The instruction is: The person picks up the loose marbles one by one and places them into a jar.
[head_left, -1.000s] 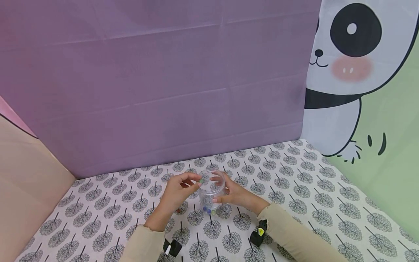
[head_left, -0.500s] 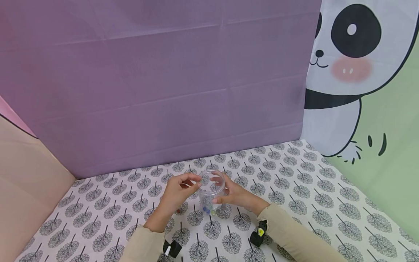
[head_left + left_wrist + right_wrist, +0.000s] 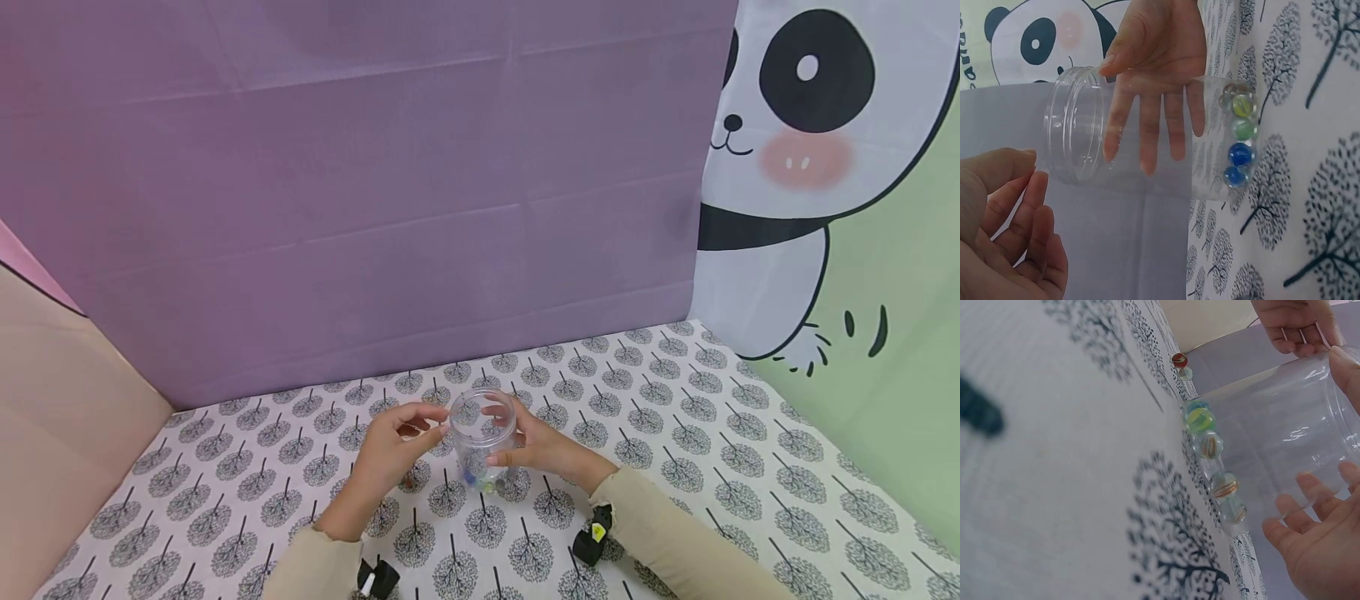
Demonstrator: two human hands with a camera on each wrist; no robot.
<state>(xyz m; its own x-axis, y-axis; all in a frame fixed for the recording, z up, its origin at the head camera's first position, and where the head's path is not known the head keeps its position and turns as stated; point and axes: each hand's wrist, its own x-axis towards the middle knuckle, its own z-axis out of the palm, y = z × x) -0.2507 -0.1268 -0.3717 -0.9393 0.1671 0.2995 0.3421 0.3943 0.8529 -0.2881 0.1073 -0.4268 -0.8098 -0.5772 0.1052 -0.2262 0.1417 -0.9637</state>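
A clear plastic jar (image 3: 483, 437) without a lid stands upright on the table. Several glass marbles lie on its bottom, among them a blue marble (image 3: 1240, 154), a green marble (image 3: 1244, 129) and an orange-striped marble (image 3: 1224, 485). My right hand (image 3: 540, 442) grips the jar from the right, thumb at the near side and fingers spread round the far side. Just left of the jar's rim is my left hand (image 3: 397, 442). Its thumb and forefinger tips are close together with nothing between them, the other fingers loosely bent.
Outside the jar, a red marble (image 3: 1179, 360) and a pale clear marble (image 3: 1185, 374) lie on the tree-patterned cloth (image 3: 637, 500), under the left hand in the head view. A purple curtain (image 3: 360, 208) hangs behind the table; a panda-print wall (image 3: 810, 275) is at the right.
The green marble pinched in my left hand one second ago has gone from the fingers. The left hand has drawn back slightly left from the rim. My right hand and the jar have stayed put.
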